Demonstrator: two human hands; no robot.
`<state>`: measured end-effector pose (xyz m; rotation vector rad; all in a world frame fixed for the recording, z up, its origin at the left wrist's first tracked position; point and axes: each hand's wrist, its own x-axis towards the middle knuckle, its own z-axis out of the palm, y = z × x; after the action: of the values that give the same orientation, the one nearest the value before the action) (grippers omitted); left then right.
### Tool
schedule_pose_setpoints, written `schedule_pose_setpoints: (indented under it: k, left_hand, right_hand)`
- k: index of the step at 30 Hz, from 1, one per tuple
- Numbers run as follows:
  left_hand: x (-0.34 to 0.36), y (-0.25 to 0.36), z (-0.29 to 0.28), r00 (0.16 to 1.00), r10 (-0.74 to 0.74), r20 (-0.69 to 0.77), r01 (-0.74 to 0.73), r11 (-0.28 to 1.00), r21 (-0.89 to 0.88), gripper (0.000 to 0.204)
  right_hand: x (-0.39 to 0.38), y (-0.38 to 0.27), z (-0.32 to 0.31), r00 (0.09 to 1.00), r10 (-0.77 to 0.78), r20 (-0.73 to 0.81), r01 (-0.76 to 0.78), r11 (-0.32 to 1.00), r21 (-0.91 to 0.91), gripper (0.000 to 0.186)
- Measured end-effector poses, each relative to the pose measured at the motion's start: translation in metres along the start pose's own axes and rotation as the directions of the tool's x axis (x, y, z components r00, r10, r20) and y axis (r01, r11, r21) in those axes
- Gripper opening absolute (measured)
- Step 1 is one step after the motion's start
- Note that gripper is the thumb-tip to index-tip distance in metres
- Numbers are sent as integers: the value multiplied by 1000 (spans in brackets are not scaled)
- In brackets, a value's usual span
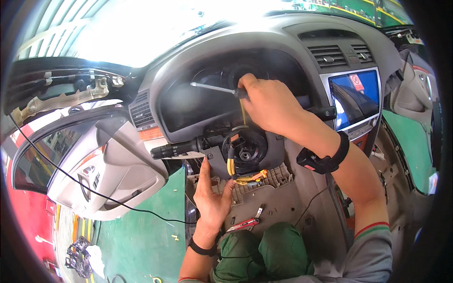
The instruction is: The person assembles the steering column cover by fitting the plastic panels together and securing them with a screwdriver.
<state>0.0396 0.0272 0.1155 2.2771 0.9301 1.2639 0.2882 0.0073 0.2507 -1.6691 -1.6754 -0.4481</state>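
Observation:
My right hand (269, 101) is closed around the dark handle of a screwdriver (214, 88), above the steering column. The screwdriver's bare shaft points left, in front of the instrument cluster (188, 106). My left hand (210, 203) has its index finger stretched up against the steering column cover (218, 162); the thumb is apart, close to yellow wires (230, 165). These wires hang from the round black column hub (255, 146), which has a nut at its middle and no steering wheel on it. An orange-yellow connector (260, 175) lies at the wires' end.
Stalks (177, 149) stick out left and right of the column. A red utility knife (243, 224) lies just beyond my knees. At left is an open car door (108, 174), with a black cable (118, 203) crossing before it. A lit screen (354, 99) sits at right.

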Motion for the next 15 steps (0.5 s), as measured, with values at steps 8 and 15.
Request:
schedule_pose_setpoints:
  k: [8, 15]
  left_hand:
    - [15, 28, -44, 981, 162, -110, -166, 986, -25, 32]
    - [73, 64, -46, 970, 183, -160, -195, 979, -65, 25]
  right_hand:
    - [1, 5, 11, 998, 57, -5, -57, 998, 41, 26]
    - [15, 2, 21, 995, 42, 89, -40, 999, -23, 27]
